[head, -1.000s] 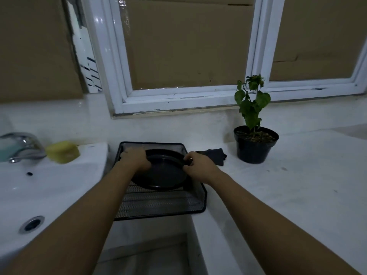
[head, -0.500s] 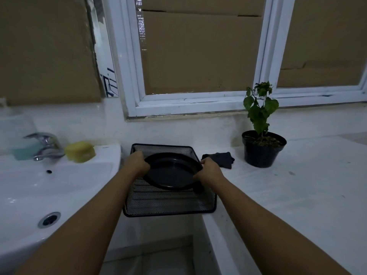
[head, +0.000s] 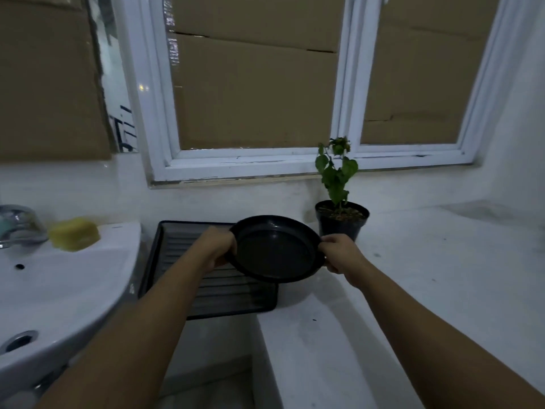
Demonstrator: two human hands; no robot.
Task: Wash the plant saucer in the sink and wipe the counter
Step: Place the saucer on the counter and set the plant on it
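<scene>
We are holding the black plant saucer [head: 275, 252] raised, left hand [head: 218, 246] and right hand [head: 339, 254] curling fingers round opposite sides of its rim, above the right edge of the mesh tray [head: 180, 243], with the sink [head: 59, 278] lying well to our left, nearer the left hand
</scene>
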